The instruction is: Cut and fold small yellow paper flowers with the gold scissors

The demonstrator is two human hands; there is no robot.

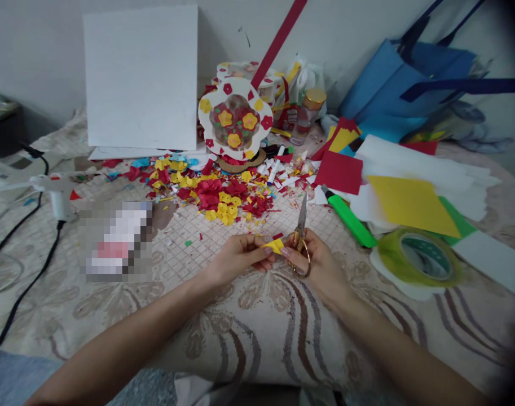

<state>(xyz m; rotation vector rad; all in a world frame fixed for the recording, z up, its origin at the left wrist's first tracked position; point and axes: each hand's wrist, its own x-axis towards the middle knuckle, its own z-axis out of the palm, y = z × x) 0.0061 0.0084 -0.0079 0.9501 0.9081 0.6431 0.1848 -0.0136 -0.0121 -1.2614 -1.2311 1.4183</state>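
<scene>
Yellow paper pinched between two hands, scissors riding in the right

Small folded yellow paper (pixel 275 246) sat between the fingertips of both hands, over the patterned tablecloth (pixel 257 332). Left hand (pixel 242 256): thumb and fingers pinched on the paper's left end. Right hand (pixel 318 262): thumb tip at the paper's other end, the same hand gripping scissors (pixel 300 230), blades pointing away from the body, past the fingers. Blades looked shut or nearly so. Whether a finger went through the handle loops, could not tell.

Room for moving: a broad stretch of cloth ran from under the fingers back to the near edge, a forearm crossing it on either side. Beyond the fingertips, a narrow strip of cloth with stray scraps, then the edge of a heap of red and yellow paper flowers (pixel 210 194). Behind the heap, a flower-shaped paper piece (pixel 236 119) stood upright.

Left of the fingers, well apart: a pixelated oblong (pixel 119 239), then a glue gun (pixel 60 194), farther out, its black cable trailing toward the near edge.

Right side tighter. Green cutter (pixel 351 221) slanted just beyond the right hand; tape roll (pixel 395 256) near it, its edge close to a yellow sheet (pixel 413 206).
</scene>
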